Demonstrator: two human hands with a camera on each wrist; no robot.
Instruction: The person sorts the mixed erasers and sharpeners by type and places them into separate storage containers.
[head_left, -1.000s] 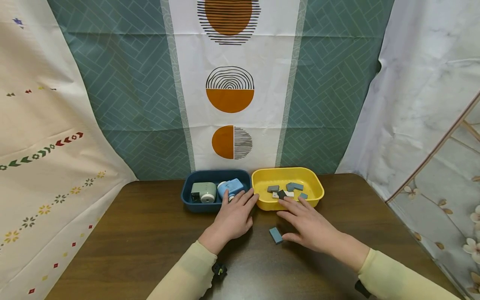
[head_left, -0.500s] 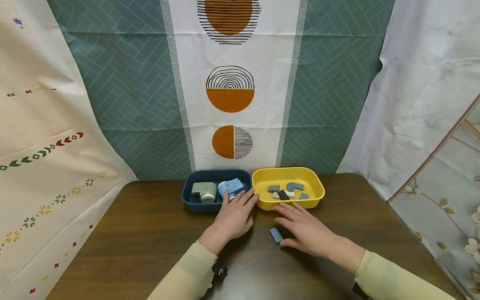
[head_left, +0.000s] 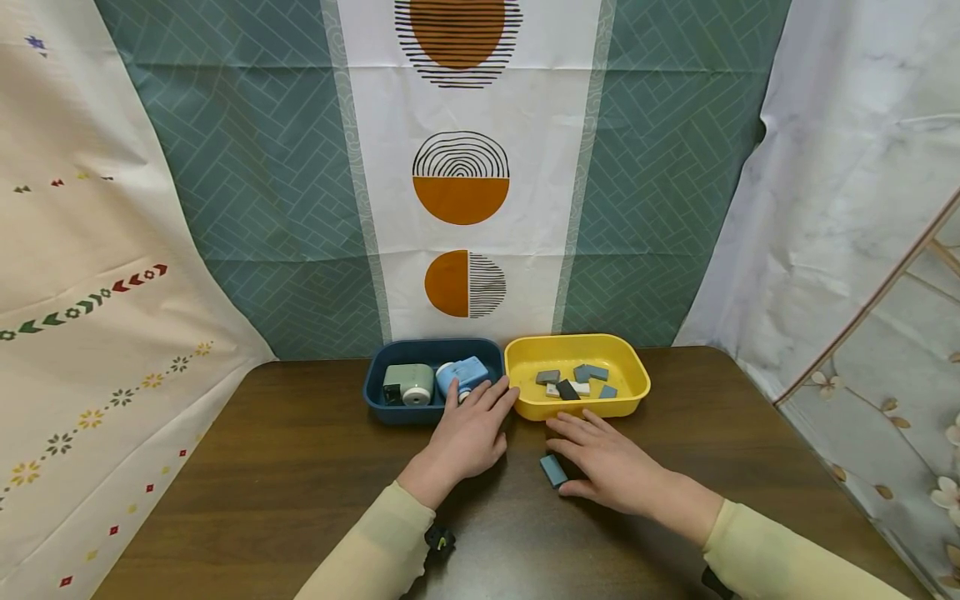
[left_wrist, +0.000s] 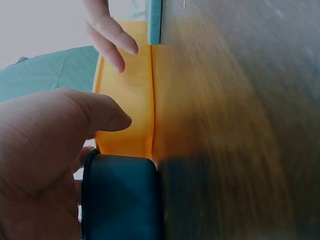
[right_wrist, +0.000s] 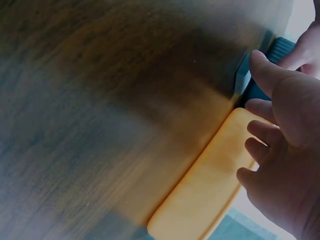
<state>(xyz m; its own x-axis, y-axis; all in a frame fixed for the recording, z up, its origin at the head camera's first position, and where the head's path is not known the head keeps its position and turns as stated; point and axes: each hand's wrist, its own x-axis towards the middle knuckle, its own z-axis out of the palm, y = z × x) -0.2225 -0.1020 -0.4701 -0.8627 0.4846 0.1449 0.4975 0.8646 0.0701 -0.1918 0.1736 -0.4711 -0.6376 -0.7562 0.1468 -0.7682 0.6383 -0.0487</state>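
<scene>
Blue-grey and flat, the small block [head_left: 552, 470] is lying on the brown table [head_left: 300, 467], just in front of the yellow tray [head_left: 633, 392] holding 5 or so similar pieces. The right hand [head_left: 611, 467] is hovering beside it, fingers relaxed and spread, thumb nearly touching it, gripping nothing. The left hand [head_left: 468, 433] is resting flat, fingers extended against the dark blue tray [head_left: 375, 392], seemingly steadying it.
</scene>
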